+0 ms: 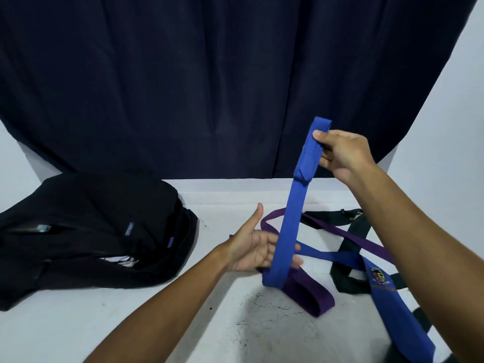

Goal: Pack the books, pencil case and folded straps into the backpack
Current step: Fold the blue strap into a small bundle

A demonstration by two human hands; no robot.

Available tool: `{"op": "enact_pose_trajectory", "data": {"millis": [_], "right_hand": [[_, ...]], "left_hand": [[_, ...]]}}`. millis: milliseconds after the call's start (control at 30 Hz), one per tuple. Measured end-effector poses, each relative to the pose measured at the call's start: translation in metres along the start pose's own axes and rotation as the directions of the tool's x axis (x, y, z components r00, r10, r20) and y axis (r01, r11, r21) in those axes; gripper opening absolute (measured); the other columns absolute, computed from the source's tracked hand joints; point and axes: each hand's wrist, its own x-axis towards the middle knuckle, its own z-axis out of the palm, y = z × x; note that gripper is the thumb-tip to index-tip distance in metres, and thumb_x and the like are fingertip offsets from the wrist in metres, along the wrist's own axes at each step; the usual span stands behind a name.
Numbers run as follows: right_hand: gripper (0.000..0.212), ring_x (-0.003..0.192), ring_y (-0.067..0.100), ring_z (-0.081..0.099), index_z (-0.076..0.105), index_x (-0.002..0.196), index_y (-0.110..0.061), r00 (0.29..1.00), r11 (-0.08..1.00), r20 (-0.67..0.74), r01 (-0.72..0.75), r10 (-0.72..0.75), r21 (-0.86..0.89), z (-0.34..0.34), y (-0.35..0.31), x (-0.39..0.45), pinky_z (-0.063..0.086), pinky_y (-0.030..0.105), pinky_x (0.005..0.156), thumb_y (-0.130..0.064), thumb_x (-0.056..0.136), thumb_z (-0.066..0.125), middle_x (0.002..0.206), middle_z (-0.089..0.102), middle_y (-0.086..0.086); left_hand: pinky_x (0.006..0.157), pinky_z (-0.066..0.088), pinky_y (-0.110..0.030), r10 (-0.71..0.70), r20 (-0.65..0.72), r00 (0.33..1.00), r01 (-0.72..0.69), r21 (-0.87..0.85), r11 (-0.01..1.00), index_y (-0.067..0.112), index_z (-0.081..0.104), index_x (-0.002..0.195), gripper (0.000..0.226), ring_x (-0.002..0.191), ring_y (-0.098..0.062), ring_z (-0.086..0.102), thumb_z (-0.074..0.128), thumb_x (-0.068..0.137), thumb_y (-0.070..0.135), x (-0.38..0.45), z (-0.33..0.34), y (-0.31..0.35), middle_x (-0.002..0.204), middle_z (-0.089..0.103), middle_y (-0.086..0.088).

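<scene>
**A:** What can go wrong for us here?

**B:** The long bright blue cloth strap [290,221] can slip. Our right hand [340,155] holds only its folded top, high above the white table [131,326]. If that pinch gets loose, the fold can fall open.

**A:** And the other straps?

**B:** The blue one runs down and crosses the dark purple cloth strap [301,289] and lies close to the thin black strap with a buckle [348,273]. They are all mixed up there. If we pull hard, I think the purple one can come along and get tangled.

**A:** How do our hands sit?

**B:** Our right arm reaches up and forward. The thumb and curled fingers pinch the blue fold. Our left hand [255,247] is low by the table, palm up, thumb sticking up, fingers straight and wide. The blue strap passes in front of those fingers. We cannot tell if they touch it.

**A:** Where does it all go?

**B:** Into the soft black backpack [91,226]. It lies on the table to our left, well apart from the straps. Something pale shows in its open slit.
</scene>
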Motion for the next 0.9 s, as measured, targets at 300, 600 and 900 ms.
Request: {"op": "enact_pose_trajectory", "data": {"millis": [300, 600, 900], "right_hand": [[0.017, 0.085, 0.028, 0.071, 0.067, 0.098, 0.001, 0.998, 1.000, 0.065, 0.004, -0.003, -0.012, 0.006, 0.004, -0.008, 0.060, 0.035, 0.074, -0.008, 0.084, 0.071, 0.091, 0.071, 0.015], [0.008, 0.082, 0.032, 0.070, 0.069, 0.086, 0.000, 0.978, 0.994, 0.200, -0.045, 0.065, -0.101, -0.003, 0.029, -0.050, 0.059, 0.038, 0.077, -0.007, 0.083, 0.072, 0.081, 0.071, 0.014], [0.014, 0.078, 0.031, 0.069, 0.068, 0.092, 0.005, 0.875, 0.928, 0.346, -0.249, 0.338, -0.276, -0.016, 0.078, -0.088, 0.057, 0.038, 0.077, -0.004, 0.081, 0.072, 0.091, 0.072, 0.022]], "left_hand": [[0.056, 0.056, -0.030, -0.046, -0.385, 0.922, -0.023, -0.174, 0.984, -0.002, 0.066, 0.107, 0.078, 0.076, -0.031, 0.070, 0.023, 0.097, 0.063, 0.010, 0.042, 0.037, 0.097, 0.073, -0.020], [0.077, 0.050, -0.051, 0.056, -0.432, 0.900, -0.349, -0.638, 0.686, -0.011, 0.032, 0.143, 0.074, 0.098, -0.041, 0.064, 0.037, 0.100, 0.050, 0.030, 0.016, 0.081, 0.111, 0.062, -0.031], [0.084, 0.051, -0.055, 0.140, -0.472, 0.871, -0.330, -0.349, 0.877, 0.001, 0.010, 0.152, 0.069, 0.109, -0.047, 0.062, 0.041, 0.102, 0.038, 0.037, -0.011, 0.096, 0.130, 0.054, -0.034]]}}
